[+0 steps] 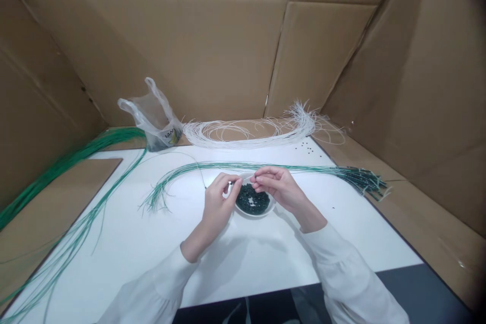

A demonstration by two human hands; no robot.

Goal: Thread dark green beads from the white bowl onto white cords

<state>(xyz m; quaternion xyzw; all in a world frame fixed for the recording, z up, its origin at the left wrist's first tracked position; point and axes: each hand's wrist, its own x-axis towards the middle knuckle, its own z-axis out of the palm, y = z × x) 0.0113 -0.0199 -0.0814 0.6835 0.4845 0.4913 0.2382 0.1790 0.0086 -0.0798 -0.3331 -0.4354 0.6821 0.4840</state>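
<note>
The left hand (218,196) was curled, thumb and forefinger pinched on a small dark bead (230,184) just left of the white bowl (266,209). The right hand (276,185) hovered over the bowl's far rim, its fingertips pressed together on a thin pale cord (201,169) that ran off leftward. The bowl held a heap of dark green beads (251,199). Just beyond the bowl lay a bundle of green-beaded cords (304,167), stretching both ways across the white tabletop (152,253). Farther behind the bowl a coil of white cords (243,134) rested against the cardboard wall (228,50), a clear plastic bag (155,119) to its left. Far left of the bowl trailed more green strands (64,162).
</note>
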